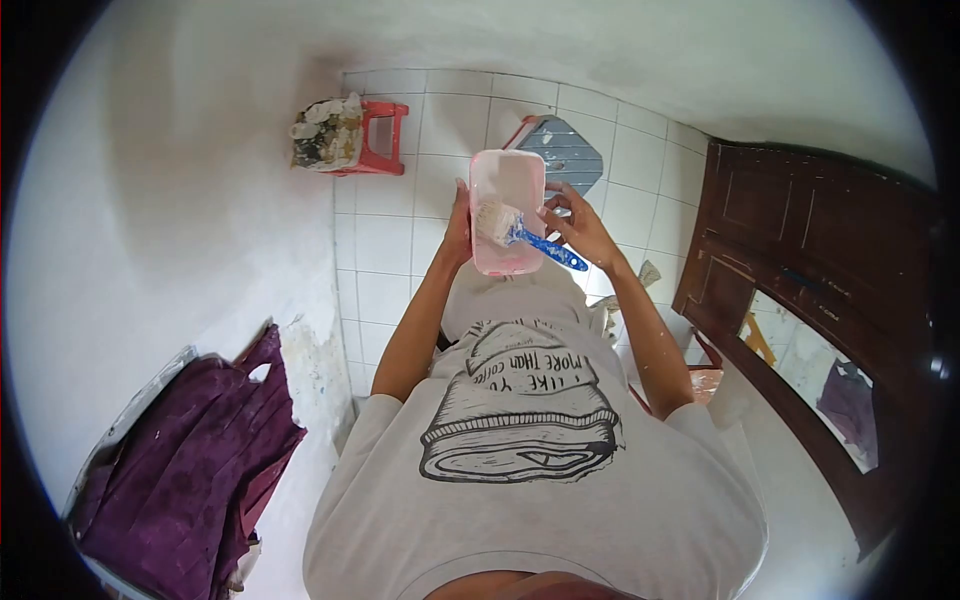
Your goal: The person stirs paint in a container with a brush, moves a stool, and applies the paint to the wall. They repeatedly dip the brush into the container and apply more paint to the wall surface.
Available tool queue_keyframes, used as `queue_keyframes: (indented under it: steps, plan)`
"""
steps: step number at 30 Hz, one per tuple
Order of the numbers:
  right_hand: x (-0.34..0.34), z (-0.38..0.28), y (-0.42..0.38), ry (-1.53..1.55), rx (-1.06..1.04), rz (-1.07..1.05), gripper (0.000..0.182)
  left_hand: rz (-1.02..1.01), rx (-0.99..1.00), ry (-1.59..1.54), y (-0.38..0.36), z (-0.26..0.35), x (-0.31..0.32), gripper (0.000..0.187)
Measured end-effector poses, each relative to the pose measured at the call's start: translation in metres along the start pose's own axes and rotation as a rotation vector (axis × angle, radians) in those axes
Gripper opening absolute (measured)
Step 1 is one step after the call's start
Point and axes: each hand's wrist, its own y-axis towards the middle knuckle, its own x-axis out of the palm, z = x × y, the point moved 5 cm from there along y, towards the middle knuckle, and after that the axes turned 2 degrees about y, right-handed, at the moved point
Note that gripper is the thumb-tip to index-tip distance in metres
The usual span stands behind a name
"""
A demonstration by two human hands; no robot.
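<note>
In the head view a pink-white plastic container (507, 178) is held up in front of my shirt, its inside smeared with pale paint. My left hand (458, 228) grips its left side, with the thumb along the wall. At the right rim is my right hand (580, 228), its thumb on the edge and the other fingers curled beside the wall. A paintbrush (545, 246) with a blue, paint-spotted handle rests in the container. Its pale, paint-coated bristles lie inside, and the handle sticks out over the right rim, below my right fingers.
A red stool (385, 138) with a paint-stained cover stands by the left wall. Beyond the container is a grey-topped step stool (565, 150) on white floor tiles (385, 245). Dark wooden furniture (765, 215) with a mirror lines the right. Purple cloth (185, 475) hangs at lower left.
</note>
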Motion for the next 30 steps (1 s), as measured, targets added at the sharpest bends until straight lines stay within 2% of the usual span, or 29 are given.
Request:
queue_keyframes:
  steps: [1,2,4,6,7,8,10,11,13,17,18,20,21,23,24,26,27,29,30]
  plan:
    - [-0.009,0.01,0.003,-0.031,0.013,0.046,0.052,-0.006,-0.002,-0.014,0.01,-0.007,0.0,0.081]
    - [-0.016,0.019,0.006,-0.009,-0.037,0.088,0.043,0.024,-0.001,0.05,0.02,-0.015,-0.003,0.08]
    - [-0.037,0.048,0.018,0.066,0.027,0.116,0.042,0.055,-0.022,0.108,0.048,-0.027,-0.022,0.079]
    - [-0.05,0.088,0.018,0.152,0.118,0.129,0.04,0.025,-0.005,0.509,0.077,-0.051,-0.05,0.072]
    - [-0.06,0.105,0.025,0.136,0.121,0.168,0.037,0.036,-0.009,0.497,0.092,-0.075,-0.076,0.072]
    - [-0.072,0.119,0.038,0.123,0.109,0.209,0.033,-0.009,0.097,0.773,0.112,-0.095,-0.103,0.07]
    - [-0.089,0.144,0.061,0.095,0.047,0.258,0.028,0.15,-0.053,0.694,0.154,-0.104,-0.108,0.081]
    - [-0.098,0.158,0.077,0.1,0.047,0.259,0.028,0.15,-0.057,0.697,0.165,-0.098,-0.104,0.081]
    - [-0.114,0.195,0.096,0.098,0.083,0.297,0.027,0.246,-0.399,0.537,0.159,-0.077,-0.063,0.098]
    - [-0.142,0.264,0.148,0.011,0.06,0.381,0.027,0.377,-0.438,0.582,0.211,-0.111,-0.119,0.108]
    - [-0.145,0.275,0.158,0.015,0.07,0.376,0.027,0.368,-0.356,0.604,0.223,-0.113,-0.119,0.108]
    - [-0.156,0.288,0.178,-0.027,0.172,0.382,0.026,0.409,-0.297,0.633,0.253,-0.15,-0.168,0.101]
    - [-0.164,0.294,0.189,-0.022,0.178,0.375,0.026,0.43,-0.269,0.648,0.268,-0.169,-0.193,0.098]
    - [-0.173,0.307,0.199,-0.077,0.146,0.315,0.026,0.417,-0.129,0.521,0.285,-0.19,-0.209,0.087]
    - [-0.178,0.324,0.205,-0.03,0.106,0.35,0.026,0.413,-0.079,0.476,0.291,-0.194,-0.207,0.083]
    - [-0.188,0.334,0.209,-0.022,0.105,0.292,0.027,0.487,0.003,0.722,0.283,-0.169,-0.162,0.077]
    - [-0.191,0.337,0.209,-0.009,0.101,0.247,0.029,0.496,-0.003,0.716,0.285,-0.178,-0.168,0.077]
    - [-0.203,0.341,0.206,0.035,0.124,0.21,0.026,0.485,0.031,1.132,0.289,-0.181,-0.178,0.07]
    - [-0.208,0.345,0.204,0.081,0.139,0.177,0.024,0.488,0.028,1.135,0.29,-0.184,-0.185,0.07]
